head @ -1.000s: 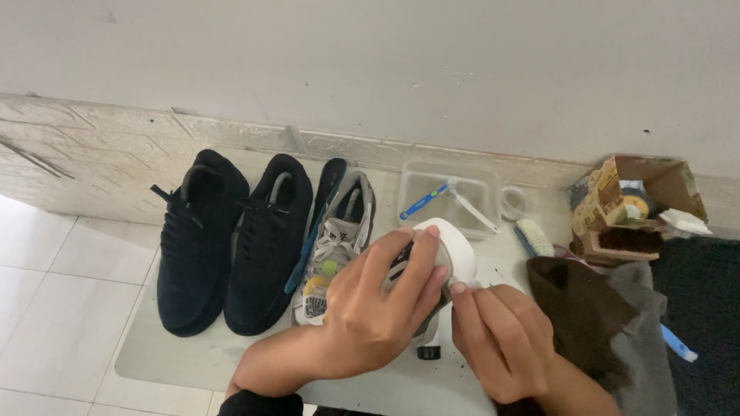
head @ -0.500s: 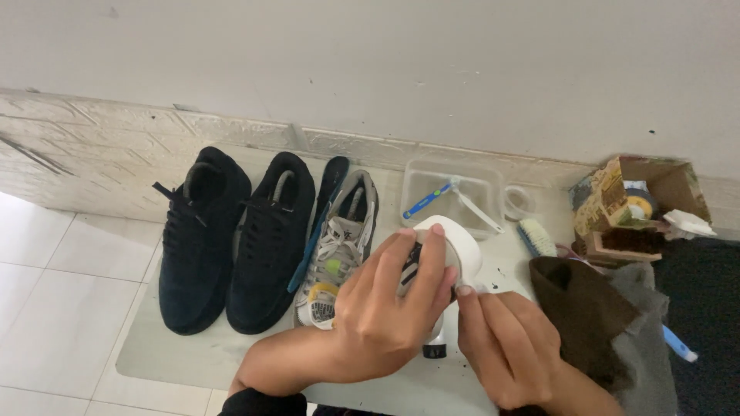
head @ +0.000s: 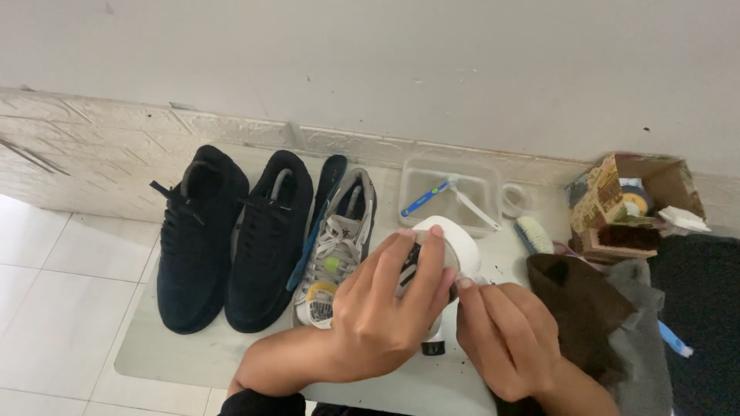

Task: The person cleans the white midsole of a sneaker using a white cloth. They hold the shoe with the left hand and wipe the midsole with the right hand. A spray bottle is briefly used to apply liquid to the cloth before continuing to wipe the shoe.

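The left hand (head: 378, 316) is wrapped over a roll of white tape (head: 455, 246), fingers curled across its top and side so the roll is firmly gripped just above the pale mat (head: 177, 354). The right hand (head: 505, 331) is closed in a pinch at the roll's lower right edge, thumb and forefinger pressed on what looks like the loose end of the tape, though the end itself is too small to make out. To do this well, I judge the holding hand should keep the roll from turning while the pinching fingers work a nail under the end and draw it off square, slowly, so that it does not split into a sliver. A small dark cap or bottle (head: 433, 347) stands on the mat just under the two hands, and could be knocked if the wrists drop. To the right lies a brown cloth (head: 578, 308) over a grey one. Left of the roll a grey and white sneaker (head: 335, 246) rests beside a loose dark insole (head: 316, 216) and a pair of black shoes (head: 231, 239). Farther back sit a clear plastic tub (head: 451, 196) holding a blue-handled brush, a pale scrubbing brush (head: 532, 235), and an open cardboard box (head: 636, 204) against the wall.
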